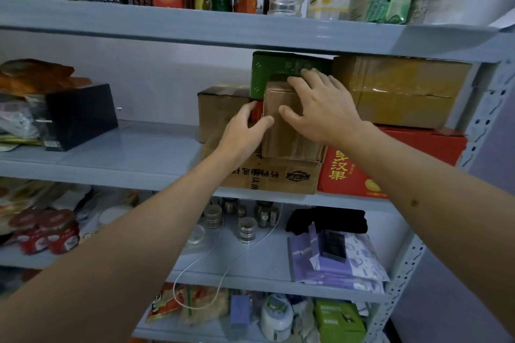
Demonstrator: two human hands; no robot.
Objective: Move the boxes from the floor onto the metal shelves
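Both hands held small brown box (281, 120): left hand (245, 131) gripped its left edge, right hand (323, 111) curled over top. Box sat atop printed carton (278, 175) on middle metal shelf (111, 159), before green box (278, 69). Step: seating placement. Next, judged: release, fetch another from floor.

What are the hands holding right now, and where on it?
Both hands hold the small brown cardboard box standing on the printed carton: the left hand on its left edge, the right hand over its top right corner.

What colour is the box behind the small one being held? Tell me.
Green box, with pale print; head view.
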